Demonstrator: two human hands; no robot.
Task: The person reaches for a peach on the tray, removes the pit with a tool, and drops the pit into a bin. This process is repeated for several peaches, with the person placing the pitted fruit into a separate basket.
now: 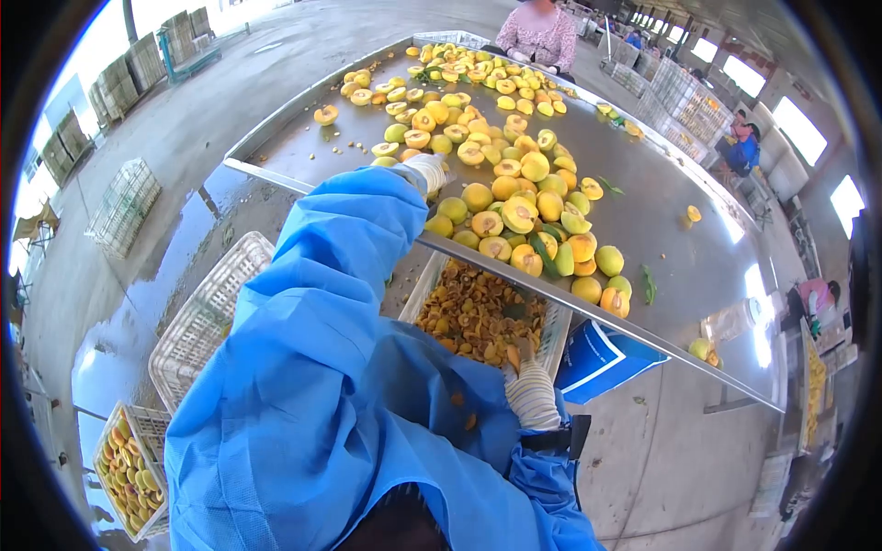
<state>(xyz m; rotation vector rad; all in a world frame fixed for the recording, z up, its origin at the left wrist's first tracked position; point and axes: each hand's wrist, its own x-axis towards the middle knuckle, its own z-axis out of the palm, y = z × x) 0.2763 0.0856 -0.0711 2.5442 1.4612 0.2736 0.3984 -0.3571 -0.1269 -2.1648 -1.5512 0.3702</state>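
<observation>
Halved yellow peaches (519, 213), some with green leaves among them, lie in a long pile on a metal table (661, 202). My left hand (427, 173), in a pale glove, reaches over the table's near edge to the pile's left side; its fingers are mostly hidden behind the sleeve and fruit. Below that edge stands a white crate (558, 338) full of brownish-orange scraps (478, 312). My right hand (533, 395), in a striped glove, is low at the crate's near right corner. Its fingers are curled around something small and brownish that I cannot make out.
A blue box (602, 363) stands under the table beside the crate. To my left are a white plastic crate (207, 312) and another crate (152, 427) holding peaches. Across the table sits a person (540, 37). Wet patches (138, 321) mark the floor.
</observation>
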